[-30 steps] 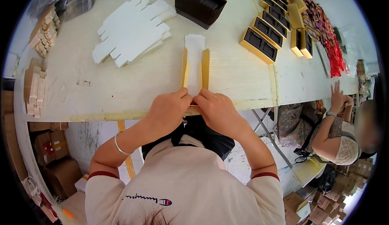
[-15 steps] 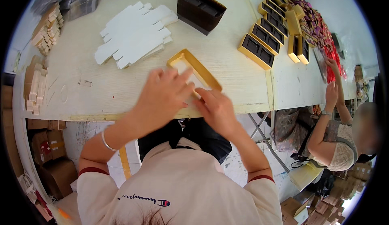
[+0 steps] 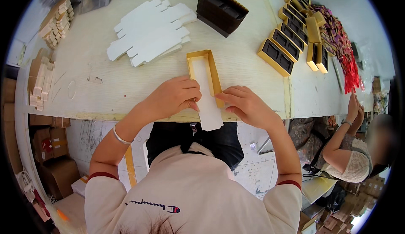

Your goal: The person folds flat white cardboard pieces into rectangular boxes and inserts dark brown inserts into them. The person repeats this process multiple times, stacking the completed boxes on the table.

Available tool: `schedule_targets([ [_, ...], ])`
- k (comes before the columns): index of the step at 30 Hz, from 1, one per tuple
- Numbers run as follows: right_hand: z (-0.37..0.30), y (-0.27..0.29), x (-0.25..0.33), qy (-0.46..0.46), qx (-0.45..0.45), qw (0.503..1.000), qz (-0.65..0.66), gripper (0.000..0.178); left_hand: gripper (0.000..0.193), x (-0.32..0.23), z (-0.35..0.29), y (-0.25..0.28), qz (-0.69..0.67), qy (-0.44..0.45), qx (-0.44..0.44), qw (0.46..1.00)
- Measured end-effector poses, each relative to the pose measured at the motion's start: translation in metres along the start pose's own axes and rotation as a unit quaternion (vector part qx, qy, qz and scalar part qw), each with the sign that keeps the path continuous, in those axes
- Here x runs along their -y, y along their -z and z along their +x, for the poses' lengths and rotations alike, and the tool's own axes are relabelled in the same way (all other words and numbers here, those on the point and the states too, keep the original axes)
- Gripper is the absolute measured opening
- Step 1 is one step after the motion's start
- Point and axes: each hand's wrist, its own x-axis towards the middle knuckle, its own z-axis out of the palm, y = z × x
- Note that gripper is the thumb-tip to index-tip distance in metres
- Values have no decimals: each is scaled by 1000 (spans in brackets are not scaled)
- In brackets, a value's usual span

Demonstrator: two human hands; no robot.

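Observation:
A shallow gold-walled cardboard box with a white inside lies at the table's front edge, its long side pointing away from me. At its near end a white flap lies folded out flat over the edge. My left hand is closed on the box's near left side, thumb and fingers pinching the wall beside the flap. My right hand pinches the near end of the right wall, its fingertips at the gold edge.
Flat white box blanks lie stacked beyond my left hand. Nested dark plastic trays stand farther back. Gold boxes with black inserts line the right, near red tassels. A co-worker's hands are at the far right; wooden-coloured stacks stand left.
The box has turned from slanting to pointing nearly straight away from me, and its white end flap now shows. My hands have moved apart, one to each side of it.

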Motion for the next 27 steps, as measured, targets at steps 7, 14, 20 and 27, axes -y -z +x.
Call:
schedule_targets([
  [7, 19, -34, -2, 19, -80, 992, -92, 16, 16, 4, 2, -13, 37, -29, -76, 996],
  [14, 17, -62, 12, -101, -186, 977, 23, 19, 13, -12, 1, -28, 56, 21, -98, 993],
  [20, 19, -51, 29, -184, -127, 973, 62, 41, 9, -9, 6, -25, 28, 9, -81, 996],
  [27, -15, -51, 44, -35, -102, 988, -110, 64, 7, -21, -11, -25, -16, 57, -47, 997],
])
